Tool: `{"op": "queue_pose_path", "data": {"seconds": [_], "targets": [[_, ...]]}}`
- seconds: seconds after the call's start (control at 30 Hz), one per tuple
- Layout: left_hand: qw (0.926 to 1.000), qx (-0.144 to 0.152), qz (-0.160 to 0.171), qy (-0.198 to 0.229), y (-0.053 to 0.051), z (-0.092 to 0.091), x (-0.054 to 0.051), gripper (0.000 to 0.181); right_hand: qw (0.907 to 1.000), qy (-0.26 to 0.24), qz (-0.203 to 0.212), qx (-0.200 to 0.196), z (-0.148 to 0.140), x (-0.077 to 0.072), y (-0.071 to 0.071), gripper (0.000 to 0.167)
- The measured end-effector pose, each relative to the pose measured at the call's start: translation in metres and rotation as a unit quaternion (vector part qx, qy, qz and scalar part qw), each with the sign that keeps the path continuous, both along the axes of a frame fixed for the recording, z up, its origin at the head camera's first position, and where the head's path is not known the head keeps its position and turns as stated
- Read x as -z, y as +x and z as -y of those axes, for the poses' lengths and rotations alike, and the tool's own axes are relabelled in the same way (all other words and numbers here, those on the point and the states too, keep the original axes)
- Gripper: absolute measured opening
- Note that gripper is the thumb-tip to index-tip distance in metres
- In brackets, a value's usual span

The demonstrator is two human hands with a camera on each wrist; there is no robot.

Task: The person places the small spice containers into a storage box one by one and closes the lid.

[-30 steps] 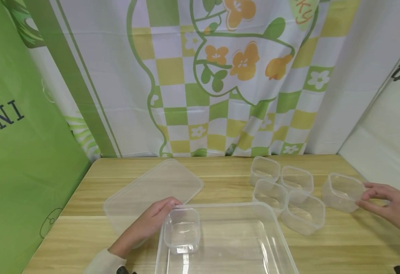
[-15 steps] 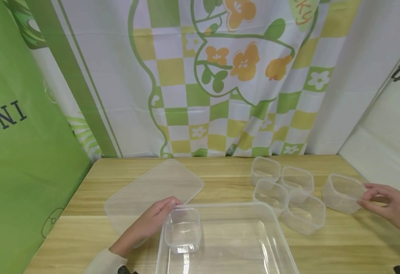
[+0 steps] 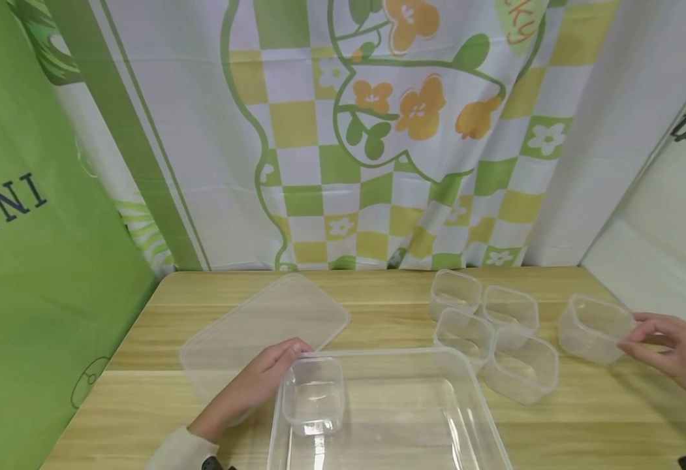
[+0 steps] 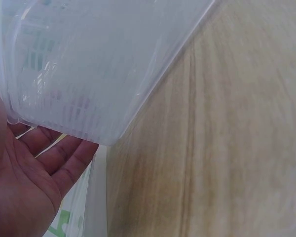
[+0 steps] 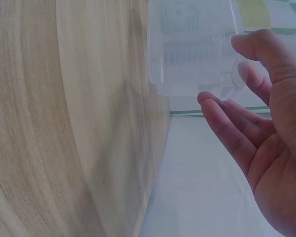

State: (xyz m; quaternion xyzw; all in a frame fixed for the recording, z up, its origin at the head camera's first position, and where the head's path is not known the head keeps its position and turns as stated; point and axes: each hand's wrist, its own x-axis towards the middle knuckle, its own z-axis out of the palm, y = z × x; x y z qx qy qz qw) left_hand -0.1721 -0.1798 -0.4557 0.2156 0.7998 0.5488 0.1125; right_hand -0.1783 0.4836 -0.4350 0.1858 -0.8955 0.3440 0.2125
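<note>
Currently the right hand (image 3: 674,356) pinches the rim of a small clear tub (image 3: 592,329) between thumb and finger, at the right side of the wooden table (image 3: 589,424). The left hand (image 3: 263,373) grips the far left corner of a large clear box (image 3: 384,353), with a second tub (image 3: 313,399) inside that corner. Four more tubs (image 3: 521,369) stand grouped near the box's far right corner; a translucent lid (image 3: 278,310) lies at the left

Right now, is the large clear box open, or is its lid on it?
Open. The lid lies on the table, not over the large clear box, whose visible top is uncovered.
</note>
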Motion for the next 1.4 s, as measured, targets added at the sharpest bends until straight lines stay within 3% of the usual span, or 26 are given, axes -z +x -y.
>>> {"op": "queue_pose_path", "data": {"seconds": [0.3, 0.53, 0.67, 1.0, 1.4], "targets": [[1.0000, 0.001, -0.002, 0.003, 0.001, 0.000, -0.002, 0.047, 0.9995, -0.007, -0.024, 0.018, 0.003, -0.006, -0.002, 0.031], [0.9999, 0.010, -0.007, 0.004, 0.001, 0.000, -0.001, 0.045, 0.9973, -0.048, -0.043, 0.036, 0.013, -0.014, -0.001, 0.029], [0.9999, 0.009, -0.011, 0.002, 0.000, 0.000, 0.000, 0.045, 0.9972, -0.039, -0.049, 0.042, 0.017, -0.022, -0.002, 0.026], [0.9999, 0.008, -0.004, 0.012, 0.000, 0.000, 0.001, 0.047, 0.9946, -0.008, -0.025, 0.101, 0.027, -0.042, 0.001, 0.019], [0.9999, 0.004, 0.004, 0.013, 0.001, 0.000, -0.001, 0.043, 0.9927, -0.030, -0.008, 0.116, 0.059, -0.061, 0.007, 0.018]]}}
